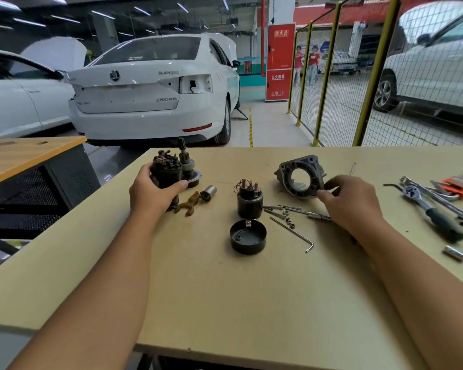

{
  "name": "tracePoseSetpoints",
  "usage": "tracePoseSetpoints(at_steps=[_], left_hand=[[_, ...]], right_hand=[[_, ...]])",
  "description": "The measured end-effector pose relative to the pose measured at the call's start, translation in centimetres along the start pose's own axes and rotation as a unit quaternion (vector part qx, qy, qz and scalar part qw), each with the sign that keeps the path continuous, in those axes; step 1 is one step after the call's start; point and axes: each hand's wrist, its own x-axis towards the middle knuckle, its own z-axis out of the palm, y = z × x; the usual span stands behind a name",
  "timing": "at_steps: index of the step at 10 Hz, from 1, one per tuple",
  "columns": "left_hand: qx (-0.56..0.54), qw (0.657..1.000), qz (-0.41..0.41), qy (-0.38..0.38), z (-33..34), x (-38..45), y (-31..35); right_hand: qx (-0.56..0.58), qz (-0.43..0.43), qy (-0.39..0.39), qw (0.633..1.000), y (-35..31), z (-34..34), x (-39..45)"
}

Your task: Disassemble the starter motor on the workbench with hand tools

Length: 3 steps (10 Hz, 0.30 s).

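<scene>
My left hand (153,190) grips the dark motor body (166,170), which stands upright at the bench's back left with its brush end up. Behind it stands the drive gear and shaft (187,164). My right hand (350,201) pinches the lower rim of the grey aluminium nose housing (300,177), which lies on the bench. Between my hands stand the black solenoid (249,200) and, nearer me, the black end cap (247,237), open side up. A brown shift fork (189,201) and a small silver plunger (208,193) lie by my left hand.
Long bolts and nuts (284,212) and an L-shaped hex key (294,232) lie near my right hand. A ratchet (433,212), wrenches, an orange hex key set (459,185) and a loose socket (455,252) are at the right. White cars and a yellow mesh fence stand beyond the bench (225,303).
</scene>
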Motion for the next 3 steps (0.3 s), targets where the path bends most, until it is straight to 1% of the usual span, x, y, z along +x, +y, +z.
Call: tracePoseSetpoints(at_steps=[1,2,3], left_hand=[[-0.015,1.0,-0.002,-0.008,0.1,0.1,0.0],[-0.037,0.999,-0.007,-0.006,-0.4,-0.1,0.8],[-0.061,0.998,-0.006,0.004,-0.5,-0.5,1.2]], right_hand=[[0.028,0.006,0.0,1.0,0.1,0.0,0.2],[0.02,0.023,-0.005,1.0,0.0,-0.1,-0.1],[0.019,0.026,0.011,0.999,-0.4,-0.1,-0.3]])
